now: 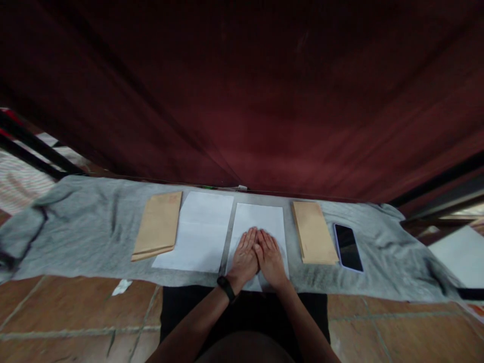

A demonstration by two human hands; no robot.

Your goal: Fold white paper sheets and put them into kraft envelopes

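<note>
My left hand [245, 254] and my right hand [269, 255] lie flat side by side, fingers stretched out, on a white sheet of paper [260, 217]. Both hands are open and hold nothing. A black band sits on my left wrist. A second white sheet [198, 229] lies just left of the first. A stack of brown envelopes [158, 225] rests at the far left of the papers, and another brown envelope stack [313, 231] lies to the right of my hands. All of it sits on a grey cloth [83, 227].
A dark phone [348, 247] lies face up right of the right envelope stack. A dark red curtain [242, 101] hangs behind the cloth. The floor is brown tile [68, 312] with a small white scrap [121, 287]. Black bars cross at the far left.
</note>
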